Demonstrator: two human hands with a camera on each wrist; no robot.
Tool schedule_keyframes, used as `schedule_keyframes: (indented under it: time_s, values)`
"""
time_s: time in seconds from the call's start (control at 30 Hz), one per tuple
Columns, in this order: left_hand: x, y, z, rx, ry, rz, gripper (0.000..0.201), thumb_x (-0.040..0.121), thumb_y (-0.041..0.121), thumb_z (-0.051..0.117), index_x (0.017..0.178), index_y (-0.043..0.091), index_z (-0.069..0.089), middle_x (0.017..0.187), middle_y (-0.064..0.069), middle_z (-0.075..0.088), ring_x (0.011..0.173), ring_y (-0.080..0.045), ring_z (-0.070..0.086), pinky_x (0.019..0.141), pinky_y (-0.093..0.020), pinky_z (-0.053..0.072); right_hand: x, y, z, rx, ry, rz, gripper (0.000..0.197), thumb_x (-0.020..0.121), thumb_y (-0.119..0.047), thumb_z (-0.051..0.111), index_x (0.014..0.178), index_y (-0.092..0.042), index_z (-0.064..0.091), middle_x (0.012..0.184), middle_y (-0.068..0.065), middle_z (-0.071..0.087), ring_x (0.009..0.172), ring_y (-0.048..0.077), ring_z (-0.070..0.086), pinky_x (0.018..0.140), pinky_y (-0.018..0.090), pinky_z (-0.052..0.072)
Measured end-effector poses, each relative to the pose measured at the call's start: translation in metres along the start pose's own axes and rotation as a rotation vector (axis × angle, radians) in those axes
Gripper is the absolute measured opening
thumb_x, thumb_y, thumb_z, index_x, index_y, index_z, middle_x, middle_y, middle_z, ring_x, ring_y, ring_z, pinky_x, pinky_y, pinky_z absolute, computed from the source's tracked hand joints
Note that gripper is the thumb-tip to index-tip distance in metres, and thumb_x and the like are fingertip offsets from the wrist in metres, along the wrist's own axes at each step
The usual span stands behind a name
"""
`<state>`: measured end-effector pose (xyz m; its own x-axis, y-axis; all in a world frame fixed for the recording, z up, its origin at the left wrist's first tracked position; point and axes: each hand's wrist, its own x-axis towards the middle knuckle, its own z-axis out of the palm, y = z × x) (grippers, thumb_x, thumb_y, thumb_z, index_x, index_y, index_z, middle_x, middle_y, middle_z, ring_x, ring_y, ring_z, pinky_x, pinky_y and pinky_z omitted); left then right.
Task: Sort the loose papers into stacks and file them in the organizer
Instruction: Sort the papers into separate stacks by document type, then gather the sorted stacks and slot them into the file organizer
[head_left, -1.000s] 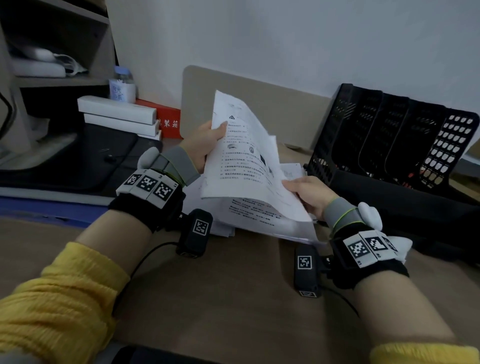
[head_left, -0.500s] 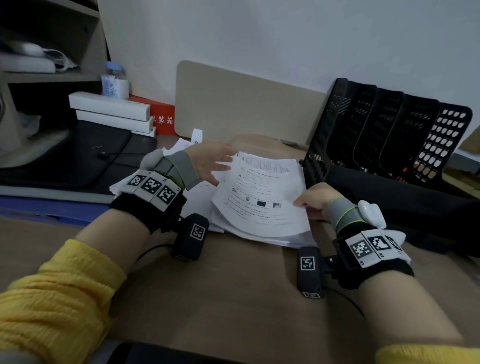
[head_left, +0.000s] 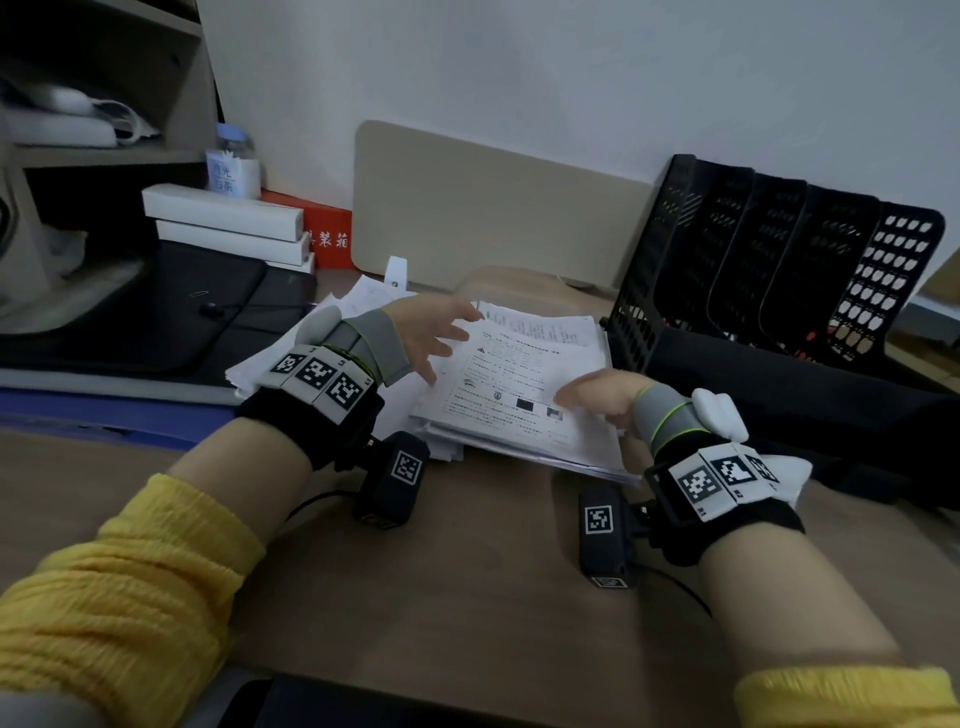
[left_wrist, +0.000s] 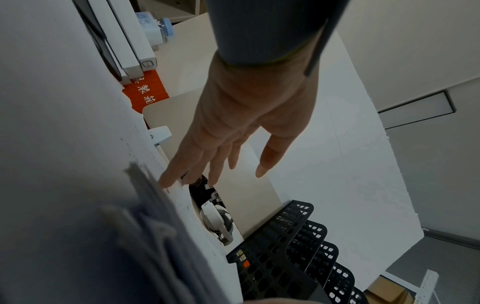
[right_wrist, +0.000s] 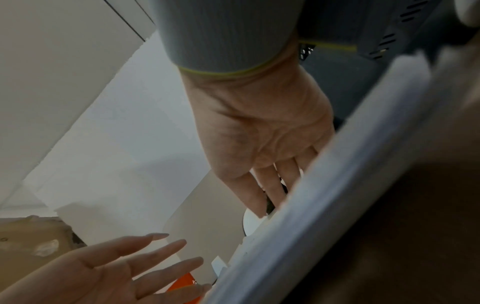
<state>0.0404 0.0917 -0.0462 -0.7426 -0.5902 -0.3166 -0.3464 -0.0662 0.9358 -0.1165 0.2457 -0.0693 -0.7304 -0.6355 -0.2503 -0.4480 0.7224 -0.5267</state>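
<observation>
Paper stack lying flat near the tabletop's back edge, long axis toward the organizer (slightly skewed). Left hand fingers spread, right hand fingers straight on top.

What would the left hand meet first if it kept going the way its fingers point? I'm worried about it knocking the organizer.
Probably the paper stack, which the left hand already hovers over; the black organizer lies beyond.
</observation>
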Motion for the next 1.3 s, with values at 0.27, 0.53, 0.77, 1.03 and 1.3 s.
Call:
schedule_keyframes:
  time_s: [0.27, 0.53, 0.77, 1.03, 1.3]
  values:
    - [0.001, 0.003, 0.009, 0.079, 0.028, -0.046, 0.051, 0.100, 0.023, 0.048, 0.148, 0.018, 0.033, 0.159, -0.014, 0.019, 0.144, -0.042, 0.019, 0.105, -0.065, 0.028, 0.003, 0.005, -0.001, 0.037, -0.080, 0.044, 0.047, 0.079, -0.016, 0.073, 0.124, -0.013, 0.061, 0.142, 0.005, 0.048, 0.130, 0.024, 0.042, 0.093, 0.034, 0.047]
    - [0.002, -0.004, 0.006, -0.015, 0.009, -0.069, 0.058, 0.096, 0.027, 0.054, 0.148, 0.020, 0.031, 0.156, -0.017, 0.022, 0.142, -0.042, 0.023, 0.101, -0.068, 0.035, 0.006, 0.008, -0.006, -0.012, -0.117, 0.065, 0.047, 0.081, -0.010, 0.070, 0.126, -0.011, 0.060, 0.138, 0.006, 0.050, 0.127, 0.026, 0.044, 0.096, 0.038, 0.049]
    - [-0.001, -0.005, 0.007, -0.004, 0.020, -0.040, 0.047, 0.095, 0.029, 0.053, 0.141, 0.023, 0.044, 0.154, -0.006, 0.030, 0.143, -0.031, 0.025, 0.102, -0.067, 0.033, 0.000, 0.001, -0.011, -0.073, -0.097, 0.055, 0.035, 0.086, -0.022, 0.062, 0.120, -0.011, 0.064, 0.122, 0.002, 0.062, 0.116, 0.022, 0.053, 0.095, 0.038, 0.049]
    - [-0.020, 0.014, 0.006, 0.018, 0.006, 0.050, 0.025, 0.097, 0.027, 0.048, 0.120, 0.022, 0.055, 0.149, -0.001, 0.040, 0.136, -0.025, 0.033, 0.104, -0.056, 0.034, -0.032, -0.031, -0.038, 0.091, -0.134, -0.036, 0.019, 0.097, -0.030, 0.051, 0.094, -0.015, 0.063, 0.087, -0.003, 0.070, 0.086, 0.018, 0.070, 0.070, 0.026, 0.044]
    - [-0.032, 0.043, -0.010, 0.009, 0.091, 0.159, 0.039, 0.100, 0.027, 0.041, 0.139, 0.018, 0.046, 0.149, -0.001, 0.042, 0.141, -0.025, 0.031, 0.113, -0.061, 0.021, -0.039, -0.080, -0.067, 0.319, -0.061, -0.261, 0.011, 0.094, -0.022, 0.055, 0.089, -0.018, 0.063, 0.077, -0.004, 0.072, 0.068, 0.008, 0.069, 0.062, 0.022, 0.047]
